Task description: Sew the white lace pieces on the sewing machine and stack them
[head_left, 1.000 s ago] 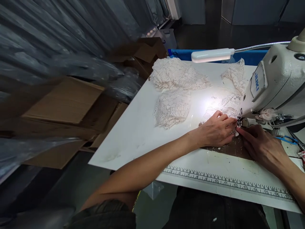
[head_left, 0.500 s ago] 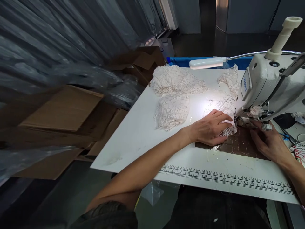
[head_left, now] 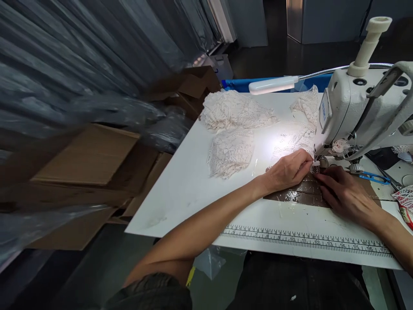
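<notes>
One end of the lace piece (head_left: 315,168) is placed just below the head of the sewing machine (head_left: 338,107), between the hands. The right hand (head_left: 350,191), which was held apart at the right half a second ago, has been brought back to the lace edge; the lace is thus now reached from both sides. The left hand (head_left: 288,171) is curled more tightly, fingertips at the lace; whether either hand is pinching it cannot be told. Brown tape (head_left: 298,194) is seen on the near side; farther left, two lace heaps (head_left: 234,110) are left unmoved on the white table (head_left: 180,202).
</notes>
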Motion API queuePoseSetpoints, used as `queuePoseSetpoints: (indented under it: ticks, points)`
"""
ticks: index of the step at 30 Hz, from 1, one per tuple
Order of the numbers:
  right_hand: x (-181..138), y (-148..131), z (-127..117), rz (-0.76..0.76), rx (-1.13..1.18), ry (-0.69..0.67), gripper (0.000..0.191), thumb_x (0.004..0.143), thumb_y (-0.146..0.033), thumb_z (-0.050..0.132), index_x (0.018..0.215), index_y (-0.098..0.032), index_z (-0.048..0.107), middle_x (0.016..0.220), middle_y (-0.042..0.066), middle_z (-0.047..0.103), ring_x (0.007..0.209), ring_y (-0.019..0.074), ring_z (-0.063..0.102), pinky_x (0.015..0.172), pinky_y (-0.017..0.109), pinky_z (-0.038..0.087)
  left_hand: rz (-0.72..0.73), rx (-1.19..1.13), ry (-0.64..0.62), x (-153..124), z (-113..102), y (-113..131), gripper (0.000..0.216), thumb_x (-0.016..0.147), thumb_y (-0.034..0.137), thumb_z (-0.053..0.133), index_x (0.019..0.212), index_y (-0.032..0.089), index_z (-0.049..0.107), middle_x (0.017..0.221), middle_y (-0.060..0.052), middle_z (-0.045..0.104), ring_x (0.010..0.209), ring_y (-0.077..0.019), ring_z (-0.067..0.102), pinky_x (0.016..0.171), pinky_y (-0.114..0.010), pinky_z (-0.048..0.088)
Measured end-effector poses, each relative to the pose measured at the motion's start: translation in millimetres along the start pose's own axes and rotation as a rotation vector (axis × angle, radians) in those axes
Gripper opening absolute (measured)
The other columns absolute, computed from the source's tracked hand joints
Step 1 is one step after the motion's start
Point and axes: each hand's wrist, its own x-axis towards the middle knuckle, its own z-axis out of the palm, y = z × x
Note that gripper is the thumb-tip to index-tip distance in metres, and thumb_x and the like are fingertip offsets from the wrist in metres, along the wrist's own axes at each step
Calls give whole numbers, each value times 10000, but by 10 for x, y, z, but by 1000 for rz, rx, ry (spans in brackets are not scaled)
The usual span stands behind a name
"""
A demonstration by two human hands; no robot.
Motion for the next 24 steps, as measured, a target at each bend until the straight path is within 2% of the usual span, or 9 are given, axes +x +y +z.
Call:
queuePoseSetpoints:
  ticks: [4,7,15,19,21,24]
  points:
    - [8,17,10,-27,-14,-26,355,990,-277,350,1104,-148,660,1009,147,600,837,215,610,714,365,569,146,134,-141,-23,-22,-4,205,992,235,370,946,149,550,925,-70,670,827,-148,615,719,-298,510]
    - [-11,32,18,-18,9,-29,350,986,-278,368,1127,-156,665,1029,151,595,865,223,602,736,376,565,198,206,-206,-49,-21,-42,184,951,253,439,964,161,598,992,-60,694,853,-169,620,734,-323,472]
    - [-69,75,24,35,156,-68,345,963,-295,421,1181,-191,668,1091,144,589,972,236,583,845,406,538,262,256,-85,-55,35,-93,194,959,198,452,894,169,633,940,-16,723,773,-130,607,710,-291,429]
    - [-77,142,-62,242,360,-60,337,938,-318,448,1176,-228,670,1069,101,615,929,200,620,819,359,541,270,304,-48,-49,39,-74,193,945,159,455,864,180,629,956,-12,720,759,-112,605,711,-289,421]
    - [-61,168,-109,355,417,-3,319,914,-309,452,1104,-218,692,1024,88,634,887,196,629,775,350,543,285,307,-40,-52,38,-70,191,946,146,455,865,176,625,955,-17,716,768,-111,605,709,-284,421]
    - [-31,182,-149,424,451,96,270,882,-303,465,957,-206,705,982,80,648,892,206,632,763,349,531,323,314,-39,-57,39,-69,196,956,145,455,852,168,620,949,-20,714,780,-109,600,722,-278,422]
